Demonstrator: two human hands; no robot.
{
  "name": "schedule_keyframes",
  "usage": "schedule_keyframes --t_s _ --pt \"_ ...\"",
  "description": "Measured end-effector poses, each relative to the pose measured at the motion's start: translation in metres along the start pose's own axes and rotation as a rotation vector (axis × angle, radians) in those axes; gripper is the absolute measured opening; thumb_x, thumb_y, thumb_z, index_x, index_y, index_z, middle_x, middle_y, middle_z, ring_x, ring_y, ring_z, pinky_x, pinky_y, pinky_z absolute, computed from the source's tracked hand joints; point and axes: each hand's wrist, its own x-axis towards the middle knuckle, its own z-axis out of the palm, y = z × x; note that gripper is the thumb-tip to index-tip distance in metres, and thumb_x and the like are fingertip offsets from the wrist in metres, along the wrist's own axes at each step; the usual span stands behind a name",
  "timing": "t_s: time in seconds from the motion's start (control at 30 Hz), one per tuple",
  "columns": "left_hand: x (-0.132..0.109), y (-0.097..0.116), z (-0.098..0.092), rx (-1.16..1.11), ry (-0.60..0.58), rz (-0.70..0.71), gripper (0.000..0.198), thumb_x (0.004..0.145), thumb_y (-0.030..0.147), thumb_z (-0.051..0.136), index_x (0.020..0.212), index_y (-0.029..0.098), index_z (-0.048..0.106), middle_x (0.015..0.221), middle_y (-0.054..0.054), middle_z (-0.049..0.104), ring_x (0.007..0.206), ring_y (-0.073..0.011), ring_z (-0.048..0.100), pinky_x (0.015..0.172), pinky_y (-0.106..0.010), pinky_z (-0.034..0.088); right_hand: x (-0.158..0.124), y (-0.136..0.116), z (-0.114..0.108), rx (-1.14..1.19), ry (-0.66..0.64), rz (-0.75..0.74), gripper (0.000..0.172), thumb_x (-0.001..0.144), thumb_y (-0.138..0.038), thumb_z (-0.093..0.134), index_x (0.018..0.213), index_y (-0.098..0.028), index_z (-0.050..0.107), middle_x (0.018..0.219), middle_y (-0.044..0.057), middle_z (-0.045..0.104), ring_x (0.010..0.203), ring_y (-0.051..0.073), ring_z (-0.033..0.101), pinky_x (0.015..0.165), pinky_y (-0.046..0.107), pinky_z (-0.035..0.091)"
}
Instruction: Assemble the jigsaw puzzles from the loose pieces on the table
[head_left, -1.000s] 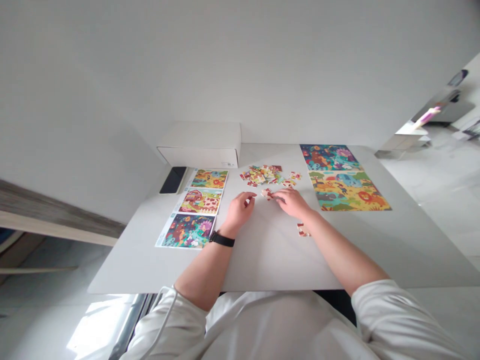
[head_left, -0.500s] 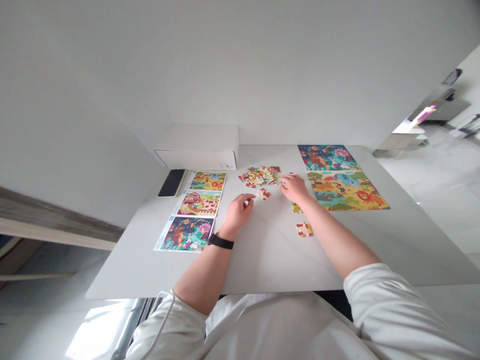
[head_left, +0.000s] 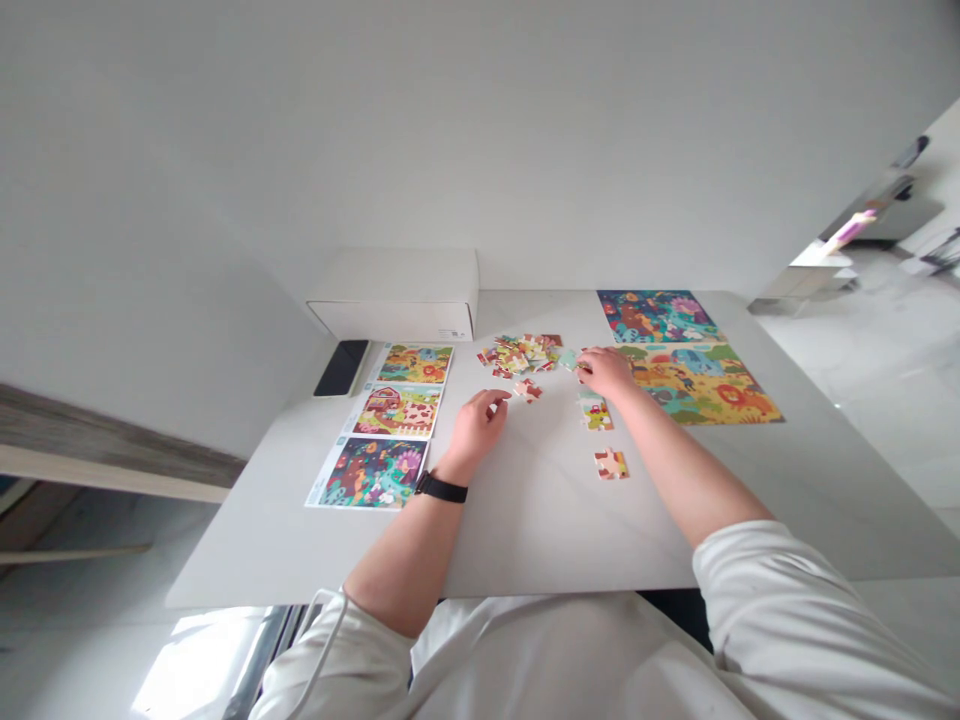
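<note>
Loosely curled, with a gap between thumb and forefinger, my left hand [head_left: 478, 428] rests on the table and holds nothing I can see. Just beyond its fingertips lies a reddish-brown and white puzzle piece [head_left: 528, 391]. My right hand [head_left: 604, 371] is pinched at the edge of a pale green puzzle piece [head_left: 568, 359], to the right of a heap of puzzle pieces [head_left: 521, 352]. Below that hand are joined pieces with a red tractor [head_left: 597, 411], partly hidden at the top. Nearer to me is a pink and yellow puzzle piece [head_left: 611, 463].
Three picture sheets [head_left: 397, 411] form a column on the left, beside a phone [head_left: 342, 367]. Behind them a white box [head_left: 394, 317] stands against the wall. Two finished-looking animal pictures, one dark [head_left: 656, 315] and one yellow [head_left: 705, 385], lie at the right.
My right hand has moved right, away from the heap, and the pale green piece now shows beside it. The tractor pieces have come into view. My left hand has stayed put.
</note>
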Motion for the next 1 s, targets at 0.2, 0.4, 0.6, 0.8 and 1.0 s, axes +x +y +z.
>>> schedule_keyframes --t_s 0.2,0.4,0.6,0.8,1.0 --pt "-0.001 -0.002 0.001 0.01 0.003 -0.002 0.024 0.101 0.022 0.058 0.115 0.022 0.078 0.11 -0.006 0.079 0.076 -0.0147 0.065 0.08 -0.029 0.055 0.0 0.01 -0.002 0.064 0.018 -0.101 0.032 0.095 -0.025 0.069 0.124 -0.026 0.084 0.137 0.008 0.076 0.124 0.03 0.067 0.115 0.044 0.049" --pt "0.001 -0.001 0.001 0.003 -0.007 -0.018 0.024 0.101 0.023 0.059 0.115 0.021 0.078 0.109 -0.006 0.08 0.077 -0.0155 0.065 0.081 -0.03 0.055 0.01 0.021 -0.007 0.058 0.02 -0.058 0.04 0.098 -0.016 0.059 0.133 -0.021 0.079 0.135 0.011 0.077 0.122 0.029 0.068 0.112 0.041 0.05" --pt "0.002 0.0 -0.001 0.014 -0.01 -0.023 0.025 0.1 0.024 0.058 0.114 0.022 0.078 0.109 -0.007 0.08 0.074 -0.0156 0.064 0.077 -0.03 0.055 0.033 0.007 -0.018 0.004 -0.068 -0.109 0.04 0.099 -0.017 0.063 0.134 -0.026 0.079 0.135 0.008 0.078 0.124 0.028 0.068 0.11 0.038 0.051" --pt "0.002 -0.001 -0.001 0.01 -0.011 -0.019 0.024 0.099 0.022 0.059 0.114 0.022 0.078 0.111 -0.006 0.08 0.076 -0.0156 0.065 0.077 -0.029 0.054 0.052 -0.004 -0.023 -0.036 -0.168 -0.062 0.04 0.098 -0.019 0.068 0.134 -0.03 0.08 0.135 0.009 0.078 0.124 0.029 0.07 0.102 0.036 0.053" --pt "0.002 -0.002 0.0 0.014 -0.007 -0.026 0.025 0.1 0.022 0.059 0.115 0.022 0.078 0.109 -0.007 0.08 0.076 -0.0161 0.066 0.078 -0.03 0.056 0.062 -0.007 -0.02 -0.082 -0.189 -0.071 0.041 0.096 -0.015 0.065 0.129 -0.032 0.082 0.133 0.008 0.078 0.121 0.03 0.071 0.102 0.038 0.053"
